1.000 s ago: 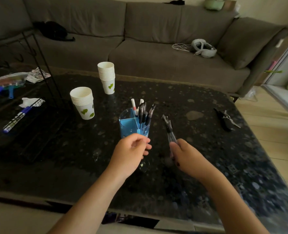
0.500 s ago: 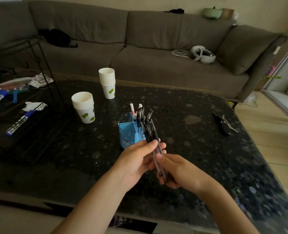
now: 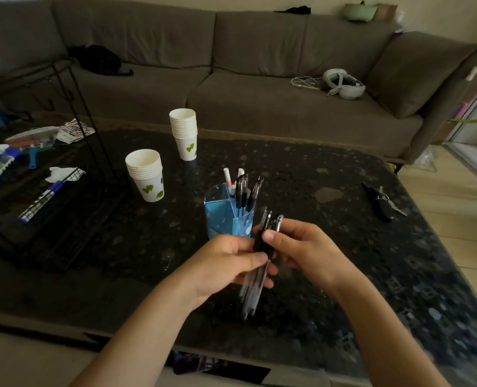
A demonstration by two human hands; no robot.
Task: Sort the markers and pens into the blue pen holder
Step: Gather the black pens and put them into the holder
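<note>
A blue pen holder [image 3: 222,216] stands mid-table with several black pens [image 3: 244,189] and two white markers [image 3: 227,176] upright in its right compartment. Just in front of it I hold a bundle of black pens [image 3: 255,286] almost upright, caps up. My left hand [image 3: 226,263] grips the bundle's middle from the left. My right hand [image 3: 301,247] pinches the cap end from the right. The pen tips hang above the dark table [image 3: 329,263].
Two stacks of white paper cups [image 3: 146,173] [image 3: 184,132] stand left and behind the holder. A black wire rack [image 3: 64,196] with clutter fills the left side. Keys [image 3: 382,203] lie at the right. A sofa [image 3: 245,79] runs behind the table.
My right hand carried the pens from the right toward the middle. My left hand closed on them. Both hands now hold the bundle, raised slightly nearer the holder.
</note>
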